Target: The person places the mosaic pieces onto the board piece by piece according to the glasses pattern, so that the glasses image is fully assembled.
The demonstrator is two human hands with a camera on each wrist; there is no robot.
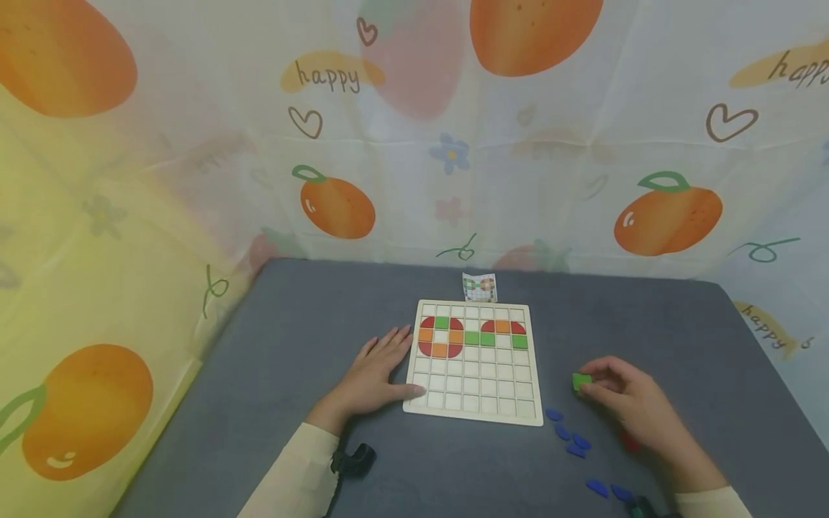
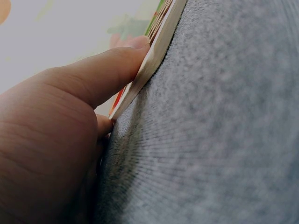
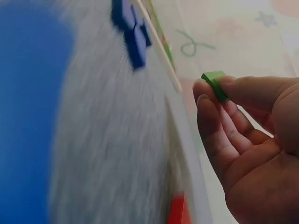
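A white gridded board (image 1: 481, 374) lies on the grey table, with red, orange and green pieces filling some cells of its upper rows. My left hand (image 1: 372, 378) lies along the board's left edge, fingers stretched out, the thumb (image 2: 117, 63) resting on its rim. To the right of the board, my right hand (image 1: 624, 396) pinches a green square tile (image 3: 216, 84) between thumb and fingertips, held above the table. Several blue curved pieces (image 1: 562, 432) lie below that hand, near the board's lower right corner. A red piece (image 1: 630, 442) is partly hidden under the right hand.
A small printed pattern card (image 1: 480, 287) sits at the board's far edge. Two more blue pieces (image 1: 597, 488) lie near the right wrist. Behind the grey table (image 1: 311, 309) hangs a fruit-patterned cloth (image 1: 401, 158).
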